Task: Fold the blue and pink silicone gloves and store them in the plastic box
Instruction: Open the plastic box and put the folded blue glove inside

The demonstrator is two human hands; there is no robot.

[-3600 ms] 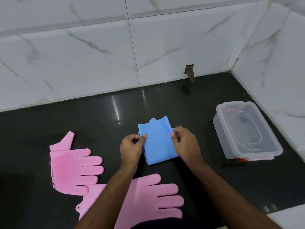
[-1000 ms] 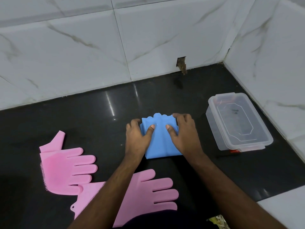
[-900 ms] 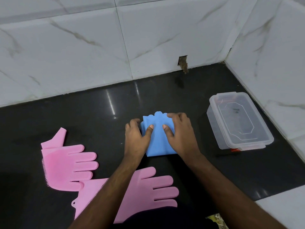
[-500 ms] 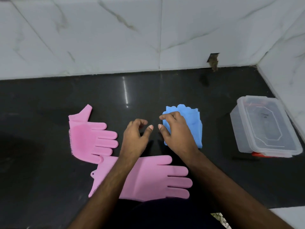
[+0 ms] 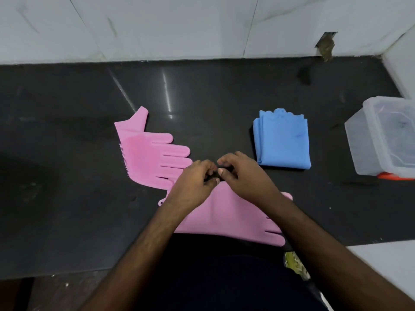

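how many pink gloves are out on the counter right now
2. One pink glove lies flat left of the hands, bristle side up. The other pink glove lies nearer the person, partly under both wrists. No more show; the folded blue stack could hide something.

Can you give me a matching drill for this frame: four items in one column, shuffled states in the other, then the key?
Items:
1. blue gloves
2. far pink glove
3. near pink glove
4. plastic box

States:
A. lying flat, bristled palm up, untouched
B. at the right edge of the counter, lid on
C. folded into a stack, no hand on them
D. partly under both forearms

Pairs: 1-C, 2-A, 3-D, 4-B
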